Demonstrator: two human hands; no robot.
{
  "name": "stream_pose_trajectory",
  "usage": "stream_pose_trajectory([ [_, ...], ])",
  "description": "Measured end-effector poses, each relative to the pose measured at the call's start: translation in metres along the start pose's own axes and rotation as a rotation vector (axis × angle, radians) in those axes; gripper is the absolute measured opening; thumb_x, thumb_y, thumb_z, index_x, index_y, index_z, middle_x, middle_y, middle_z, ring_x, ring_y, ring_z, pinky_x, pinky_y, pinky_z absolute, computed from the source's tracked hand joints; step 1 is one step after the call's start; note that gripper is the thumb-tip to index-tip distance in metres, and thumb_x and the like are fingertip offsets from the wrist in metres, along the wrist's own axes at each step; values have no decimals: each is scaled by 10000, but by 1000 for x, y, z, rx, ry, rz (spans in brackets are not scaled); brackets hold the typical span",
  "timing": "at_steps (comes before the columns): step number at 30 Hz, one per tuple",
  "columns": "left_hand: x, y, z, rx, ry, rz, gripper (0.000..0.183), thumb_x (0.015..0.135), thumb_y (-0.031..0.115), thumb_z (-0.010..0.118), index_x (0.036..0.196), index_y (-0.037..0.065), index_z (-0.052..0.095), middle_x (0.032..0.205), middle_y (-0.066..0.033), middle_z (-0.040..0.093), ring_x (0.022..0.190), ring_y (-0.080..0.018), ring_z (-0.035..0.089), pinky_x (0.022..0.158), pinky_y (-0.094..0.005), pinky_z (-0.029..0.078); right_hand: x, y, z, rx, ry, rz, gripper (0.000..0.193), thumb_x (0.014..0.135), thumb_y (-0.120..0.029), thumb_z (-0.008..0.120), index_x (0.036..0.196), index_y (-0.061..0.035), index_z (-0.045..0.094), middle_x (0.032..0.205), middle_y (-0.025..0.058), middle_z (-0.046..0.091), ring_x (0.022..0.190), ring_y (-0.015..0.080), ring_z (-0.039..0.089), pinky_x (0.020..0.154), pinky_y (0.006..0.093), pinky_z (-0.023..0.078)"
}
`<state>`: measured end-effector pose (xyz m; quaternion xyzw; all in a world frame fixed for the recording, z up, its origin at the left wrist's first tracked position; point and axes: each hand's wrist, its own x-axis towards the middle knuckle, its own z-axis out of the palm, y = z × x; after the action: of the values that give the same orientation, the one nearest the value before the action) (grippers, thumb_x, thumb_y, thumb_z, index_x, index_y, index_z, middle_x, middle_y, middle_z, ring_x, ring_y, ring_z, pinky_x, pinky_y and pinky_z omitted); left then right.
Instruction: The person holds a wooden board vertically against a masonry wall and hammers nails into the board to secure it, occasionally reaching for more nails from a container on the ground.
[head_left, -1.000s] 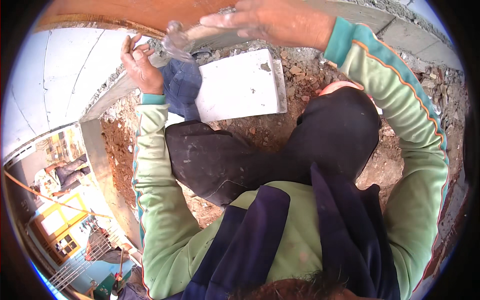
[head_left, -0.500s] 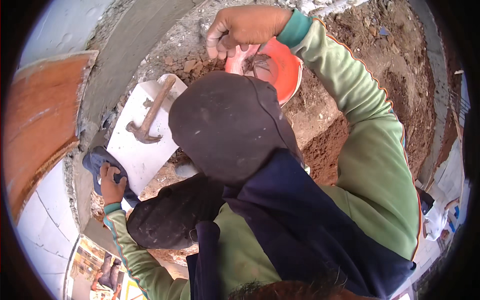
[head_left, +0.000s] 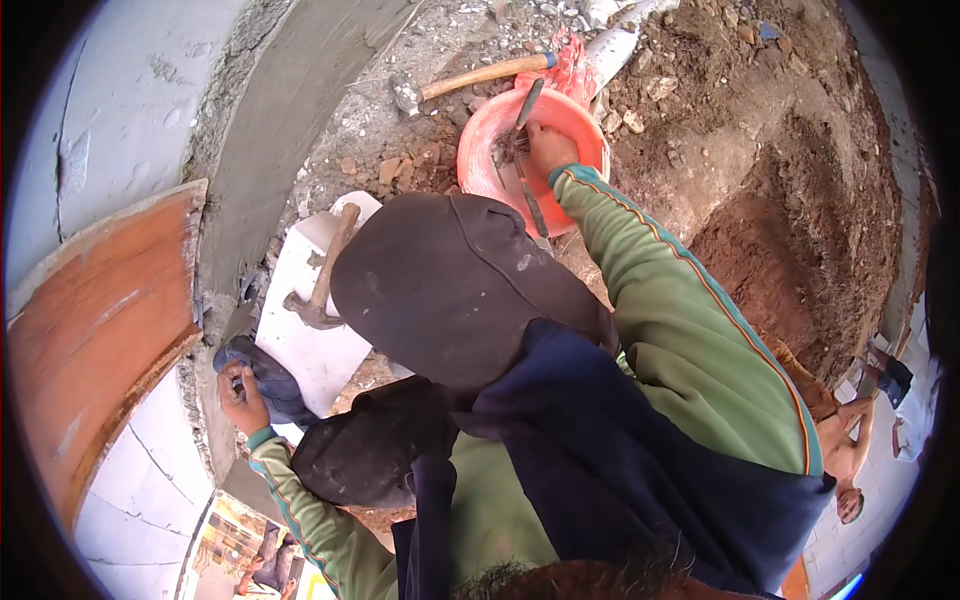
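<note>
My right hand (head_left: 550, 150) reaches into a red plastic bowl (head_left: 592, 125), its fingers curled down and mostly hidden. They are beside a small dark ridged piece whose kind I cannot make out. A dark, narrow, long-handled tool (head_left: 528, 105) leans across the bowl, partly coated in grey. At the lower left, my left hand (head_left: 245, 405) has its fingers bent in toward the thumb. It is against a dark blue shoe-like thing (head_left: 278, 385); whether anything is between the fingers does not show. A claw hammer (head_left: 322, 285) with a wooden handle lies on a white block (head_left: 300, 330).
Beyond the bowl lies another wooden-handled hammer (head_left: 490, 76) beside crumpled red plastic (head_left: 572, 72). A cement edge (head_left: 265, 130) and an orange-brown board (head_left: 110, 320) run along the left. Loose soil (head_left: 780, 230) and rubble spread to the right. Another person (head_left: 845, 450) is at the far right.
My right hand has moved from above the bowl's far left side down into it. My left hand's fingers have curled up off the dark blue thing. The view has shifted, revealing the far hammer.
</note>
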<state>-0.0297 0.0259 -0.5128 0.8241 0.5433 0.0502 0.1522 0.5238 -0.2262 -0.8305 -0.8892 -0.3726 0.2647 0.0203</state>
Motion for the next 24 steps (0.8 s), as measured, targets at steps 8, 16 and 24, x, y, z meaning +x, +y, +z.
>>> stream_pose_trajectory([
  [8,-13,-18,0,-31,19,-34,105,936,120,682,963,34,629,1065,-89,698,827,-165,624,648,-286,489,12,7,11,5,-124,50,287,931,-200,553,1176,-101,666,1038,150,748,960,328,730,833,473,576],
  [16,-11,-39,6,-155,30,-25,93,938,88,677,963,8,636,975,-46,660,806,-114,590,690,-270,489,-35,-8,-68,-37,-204,0,237,926,-241,588,993,-94,762,997,143,757,924,318,740,777,451,594],
  [24,1,-35,18,-181,-17,-63,83,940,87,670,934,9,641,903,-45,662,756,-109,570,680,-265,486,-25,-50,-46,-76,-57,-319,211,861,-155,596,914,-57,776,905,159,753,855,332,742,692,460,586],
])
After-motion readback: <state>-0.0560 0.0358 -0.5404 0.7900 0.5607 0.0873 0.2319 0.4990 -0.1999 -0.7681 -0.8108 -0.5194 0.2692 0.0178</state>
